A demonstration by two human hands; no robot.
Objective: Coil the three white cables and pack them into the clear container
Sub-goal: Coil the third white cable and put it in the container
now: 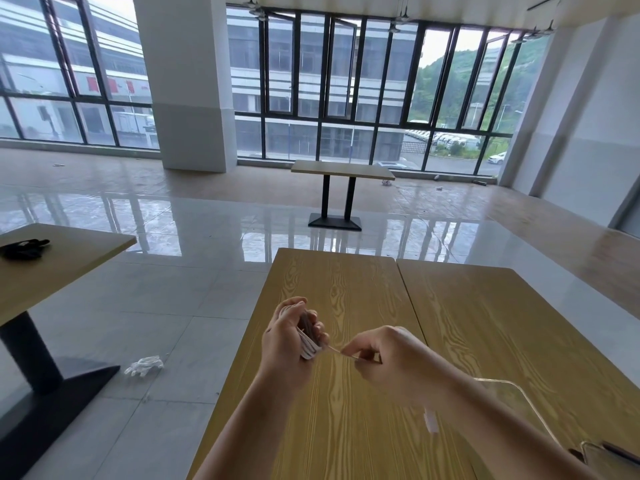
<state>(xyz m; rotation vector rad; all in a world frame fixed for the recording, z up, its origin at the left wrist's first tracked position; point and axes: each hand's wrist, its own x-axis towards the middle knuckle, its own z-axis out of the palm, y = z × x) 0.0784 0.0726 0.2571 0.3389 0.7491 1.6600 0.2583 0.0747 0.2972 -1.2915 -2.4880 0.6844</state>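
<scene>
Above the near wood-grain yellow tabletop (346,292), the left hand (289,344) was curled round a bundle of loops of thin white cable (309,345). A short taut length of it ran rightward to the right hand (388,358), which pinched it between thumb and fingertips. The clear plastic container (519,396) stood on the table near right, partly hidden behind the right forearm, with a small white piece visible through its wall. A crumpled white glove (143,365) lay on the grey tiled floor to the left.

No legible text anywhere.
</scene>
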